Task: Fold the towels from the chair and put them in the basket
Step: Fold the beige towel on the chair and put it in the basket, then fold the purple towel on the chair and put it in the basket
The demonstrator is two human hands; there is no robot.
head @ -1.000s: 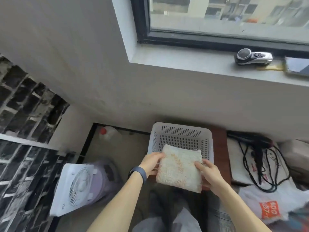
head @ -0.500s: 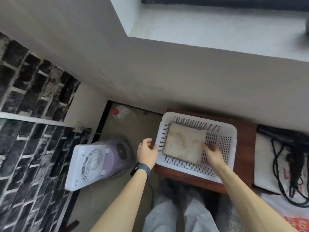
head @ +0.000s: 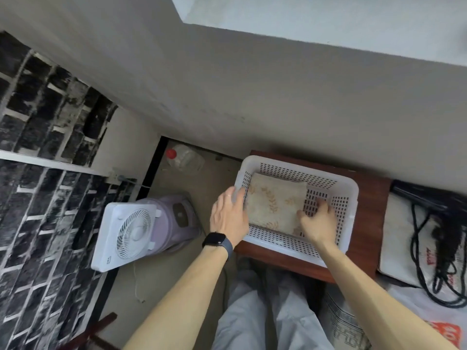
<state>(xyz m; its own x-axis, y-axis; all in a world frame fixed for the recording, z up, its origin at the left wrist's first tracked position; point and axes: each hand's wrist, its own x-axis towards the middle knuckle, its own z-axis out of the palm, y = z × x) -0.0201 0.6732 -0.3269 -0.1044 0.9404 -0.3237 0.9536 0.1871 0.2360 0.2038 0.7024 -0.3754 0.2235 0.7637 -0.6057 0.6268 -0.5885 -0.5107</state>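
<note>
A white perforated basket (head: pixel 351 188) stands on a small dark wooden table (head: pixel 366 223). A folded beige towel (head: pixel 274 203) with a leaf pattern lies flat on the basket's floor, toward its left side. My left hand (head: pixel 228 215), with a dark watch on the wrist, rests with straight fingers on the basket's left rim, beside the towel. My right hand (head: pixel 317 221) is inside the basket. Its thumb lies on the towel's near right corner and its curled fingers sit at the towel's right edge.
A white and lilac box fan (head: pixel 131 226) leans on the floor to the left, with a red-capped plastic bottle (head: pixel 184 157) behind it. Black cables (head: pixel 429 238) lie on a white bag at the right. The wall rises just behind the basket.
The towel has gone from held above the basket down onto its floor. My left hand let go of it and now rests on the left rim. The view has tilted down.
</note>
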